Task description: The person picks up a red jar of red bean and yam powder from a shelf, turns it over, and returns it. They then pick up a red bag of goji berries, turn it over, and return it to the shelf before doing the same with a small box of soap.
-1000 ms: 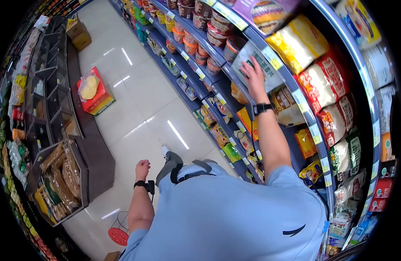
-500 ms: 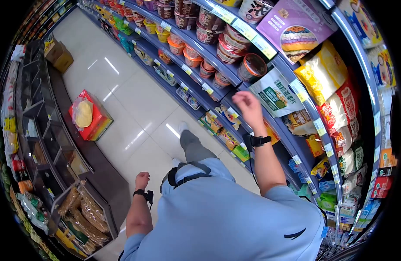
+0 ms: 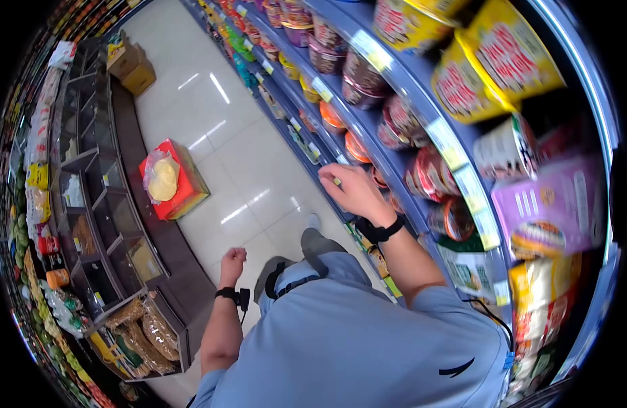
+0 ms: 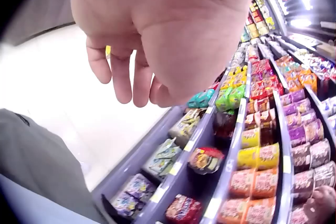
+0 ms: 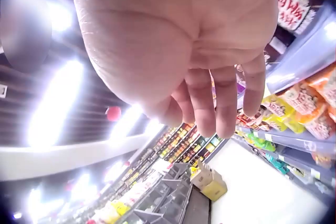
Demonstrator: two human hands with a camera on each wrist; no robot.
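The left hand [image 3: 232, 266] hangs beside the body over the floor, its fingers loosely curled and nothing in it. In the left wrist view the same hand [image 4: 163, 40] shows an empty palm with relaxed fingers. The right hand [image 3: 354, 190] is in the air in front of the shelves, near cups with orange lids [image 3: 356, 146], touching none of them. Its palm [image 5: 178, 40] is empty in the right wrist view, fingers loosely bent. A purple package [image 3: 551, 204] and a green and white bag [image 3: 465, 270] lie on the shelves at the right.
Shelves of cups and bags line the right side, with price tags [image 3: 447, 143] on their edges. A red box [image 3: 175, 178] stands on the floor beside a dark bin unit [image 3: 109, 204]. Farther up the aisle are cardboard boxes [image 3: 135, 69].
The right hand has come away from the green and white bag on the shelf and moved left over the aisle side. The body has advanced along the shelves; the left hand stays low.
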